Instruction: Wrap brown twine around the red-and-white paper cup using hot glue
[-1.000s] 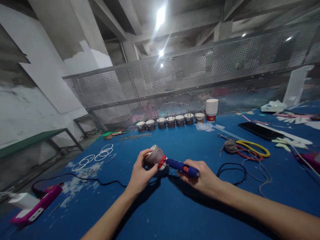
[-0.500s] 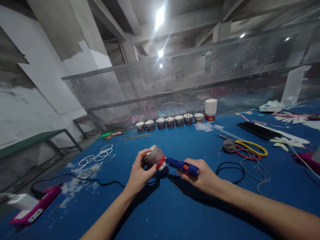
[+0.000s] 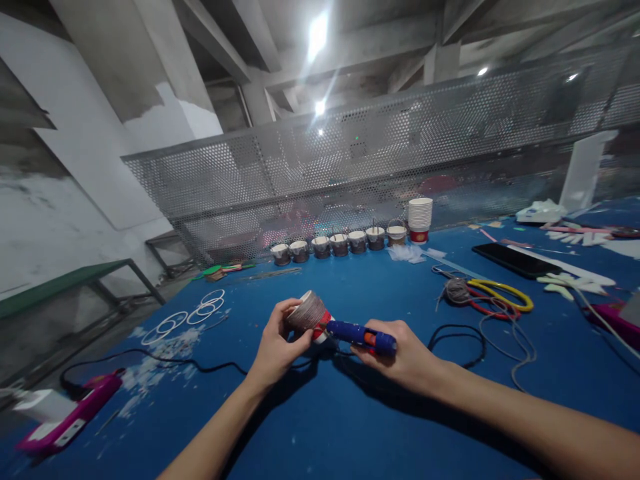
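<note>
My left hand [image 3: 280, 339] is closed around a paper cup [image 3: 309, 312] lying tilted on its side above the table. Grey yarn is wound over much of the cup, and a red and white band shows at the end toward my right hand. In my right hand [image 3: 407, 353] is a blue hot glue gun [image 3: 363, 335], its nozzle at the red part of the cup; whether the tip touches cannot be made out. A ball of grey yarn [image 3: 456, 291] lies to the right, with loose strands trailing from it.
Several wrapped cups [image 3: 339, 245] line the back of the blue table [image 3: 310, 427], beside a stack of paper cups [image 3: 420, 219]. White rings [image 3: 206, 307] and a magenta power strip [image 3: 75, 413] lie left. A phone [image 3: 515, 260] and yellow ring [image 3: 505, 295] lie right.
The glue gun has shifted slightly, its nozzle now farther over the red part of the cup. My left hand and the cup stay nearly in place.
</note>
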{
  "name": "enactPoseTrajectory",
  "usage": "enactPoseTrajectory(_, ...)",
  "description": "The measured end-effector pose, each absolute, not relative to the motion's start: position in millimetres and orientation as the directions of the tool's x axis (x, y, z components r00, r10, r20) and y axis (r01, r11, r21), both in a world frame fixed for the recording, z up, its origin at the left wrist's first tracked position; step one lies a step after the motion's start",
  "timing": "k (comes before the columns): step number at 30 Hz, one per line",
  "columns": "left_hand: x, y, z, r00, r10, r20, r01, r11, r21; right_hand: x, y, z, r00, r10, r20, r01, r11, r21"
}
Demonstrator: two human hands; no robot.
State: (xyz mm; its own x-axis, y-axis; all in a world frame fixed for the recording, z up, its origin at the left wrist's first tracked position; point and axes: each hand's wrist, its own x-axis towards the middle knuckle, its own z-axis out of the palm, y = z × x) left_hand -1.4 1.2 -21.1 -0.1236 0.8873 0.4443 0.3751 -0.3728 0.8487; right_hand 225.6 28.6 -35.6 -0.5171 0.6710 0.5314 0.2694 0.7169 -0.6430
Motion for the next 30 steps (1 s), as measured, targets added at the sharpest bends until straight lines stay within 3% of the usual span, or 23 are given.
enactPoseTrajectory(9, -2, 0, -15, -0.123, 0.907, 0.404, 0.301, -0.353, 0.886, 229, 34, -32, -0.453, 0.759, 0.468, 0.278, 0.619, -0.734)
enactPoseTrajectory(16, -3, 1, -15, -0.099, 0.921, 0.378, 0.257, -0.343, 0.904, 226, 28, -32, -0.496, 0.747, 0.442, 0.244, 0.608, -0.755)
enactPoseTrajectory(24, -9, 3, -18, -0.099, 0.929, 0.356, 0.251, -0.323, 0.913, 229, 34, -17, -0.474, 0.843, 0.254, 0.138, 0.355, -0.924)
enactPoseTrajectory(30, -8, 2, -18, -0.086, 0.94, 0.329, 0.244, -0.3, 0.922, 227, 27, -14, -0.524, 0.813, 0.254, 0.087, 0.348, -0.933)
